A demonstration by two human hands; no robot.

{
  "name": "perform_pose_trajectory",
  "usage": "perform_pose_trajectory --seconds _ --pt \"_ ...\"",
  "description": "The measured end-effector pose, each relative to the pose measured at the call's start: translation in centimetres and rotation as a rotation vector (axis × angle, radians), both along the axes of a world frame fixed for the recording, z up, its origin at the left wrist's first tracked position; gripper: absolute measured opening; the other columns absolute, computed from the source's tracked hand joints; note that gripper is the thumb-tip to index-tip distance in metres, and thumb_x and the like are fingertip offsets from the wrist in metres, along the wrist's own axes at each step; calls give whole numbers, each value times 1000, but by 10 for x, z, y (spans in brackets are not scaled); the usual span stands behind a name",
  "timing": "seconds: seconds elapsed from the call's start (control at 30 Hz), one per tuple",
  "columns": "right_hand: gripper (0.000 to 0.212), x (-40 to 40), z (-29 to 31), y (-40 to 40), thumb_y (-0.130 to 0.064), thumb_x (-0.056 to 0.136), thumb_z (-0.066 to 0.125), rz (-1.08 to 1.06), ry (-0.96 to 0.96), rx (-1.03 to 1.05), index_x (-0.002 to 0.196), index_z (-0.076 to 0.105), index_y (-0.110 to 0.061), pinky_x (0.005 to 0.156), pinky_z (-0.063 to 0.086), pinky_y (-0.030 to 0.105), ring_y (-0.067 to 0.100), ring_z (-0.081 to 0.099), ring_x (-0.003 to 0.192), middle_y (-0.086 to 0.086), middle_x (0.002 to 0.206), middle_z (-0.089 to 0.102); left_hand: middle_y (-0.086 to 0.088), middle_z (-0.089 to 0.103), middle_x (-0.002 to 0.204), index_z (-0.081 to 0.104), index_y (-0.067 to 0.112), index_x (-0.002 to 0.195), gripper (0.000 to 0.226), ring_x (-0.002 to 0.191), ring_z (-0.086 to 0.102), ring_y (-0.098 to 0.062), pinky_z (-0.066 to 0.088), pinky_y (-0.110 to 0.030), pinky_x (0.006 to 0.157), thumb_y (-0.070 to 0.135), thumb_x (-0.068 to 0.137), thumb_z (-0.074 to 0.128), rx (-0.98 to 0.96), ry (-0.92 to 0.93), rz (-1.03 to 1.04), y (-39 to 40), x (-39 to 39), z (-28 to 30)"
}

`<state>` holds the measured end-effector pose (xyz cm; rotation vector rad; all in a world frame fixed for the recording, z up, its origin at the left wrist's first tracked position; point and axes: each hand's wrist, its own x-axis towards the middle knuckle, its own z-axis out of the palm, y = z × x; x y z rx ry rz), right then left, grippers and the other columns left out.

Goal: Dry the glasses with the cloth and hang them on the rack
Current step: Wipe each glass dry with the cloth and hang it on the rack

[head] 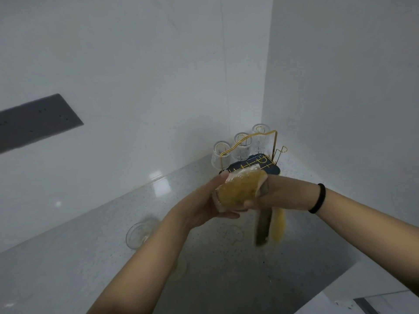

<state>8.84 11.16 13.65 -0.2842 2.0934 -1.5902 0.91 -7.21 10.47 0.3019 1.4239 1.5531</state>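
Drying is under way: both hands, left hand (pixel 209 200) and right hand (pixel 267 196), grip a cloth (pixel 240 191)-wrapped glass (pixel 216 201); next, hang it on the rack (pixel 256 150) in the table's (pixel 102 234) far corner.

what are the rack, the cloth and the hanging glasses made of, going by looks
Rack: thin wire with a shiny gold finish, probably metal, on a dark blue base that looks like plastic.
Cloth: soft yellow fabric with a grey backing, likely microfibre; it folds and hangs limp.
Hanging glasses: clear and ribbed, see-through; whether glass or plastic is not certain.
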Motion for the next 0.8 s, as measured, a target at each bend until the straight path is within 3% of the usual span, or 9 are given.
perform_pose_trajectory --seconds 0.07,0.13,0.23,0.3,0.4,0.5,0.6,0.7,0.8 --pt "56 0 -6 6 -30 65 78 -155 -153 -373 114 56 -15 88 50 22 13 62 106 3 115 65 -9 48 131 46 33 126 80 107 63 -28 59 -37 78 55 59 81 49 216 43 2 3 -6" --pt "80 0 -13 7 -33 46 90 -243 -250 -556 114 56 -8 81 55 27 21 66 98 8 106 69 -8 46 130 42 36 121 75 106 63 -29 59 -35 75 48 60 83 90 433 71 2 8 -15" --pt "90 2 -10 -1 -36 36 92 -291 -291 -602 113 55 -8 75 56 29 23 68 93 8 101 71 -13 49 130 45 31 119 80 106 63 -31 58 -37 74 57 55 85 125 390 107 2 11 -17" --pt "72 6 -4 -6 -42 49 86 -223 -184 -456 109 56 -18 76 54 21 17 66 97 -1 99 70 -13 54 127 47 26 122 88 102 66 -28 58 -37 72 56 50 87 149 246 97 1 10 -16" --pt "28 10 -2 -15 -26 85 61 -17 160 104 112 52 -28 84 43 7 -5 54 104 -17 105 56 -6 66 113 52 19 121 95 93 70 -21 58 -35 69 55 42 91 127 53 52 -2 10 -11" --pt "41 8 -9 -15 -30 90 54 106 295 345 129 45 -26 88 34 0 -10 45 104 -21 117 47 -9 66 111 53 15 125 102 92 70 -23 59 -35 69 54 39 92 56 -49 14 -2 8 -7" --pt "30 4 -8 -7 -27 85 62 3 138 99 112 51 -30 89 42 7 -10 55 99 -15 111 57 -12 63 116 47 20 130 102 93 70 -25 60 -36 71 61 46 87 20 34 8 1 4 -5" --pt "69 -1 -7 2 -37 52 87 -226 -167 -426 109 59 -11 87 53 26 17 64 101 5 106 67 -9 53 129 45 34 123 77 105 65 -27 59 -37 75 54 58 82 50 298 78 7 8 -13" --pt "86 -1 -13 0 -46 35 89 -258 -237 -486 109 58 -13 74 56 26 19 68 92 4 99 71 -8 53 125 49 34 115 73 101 66 -28 59 -39 73 59 55 83 94 360 139 8 13 -20"
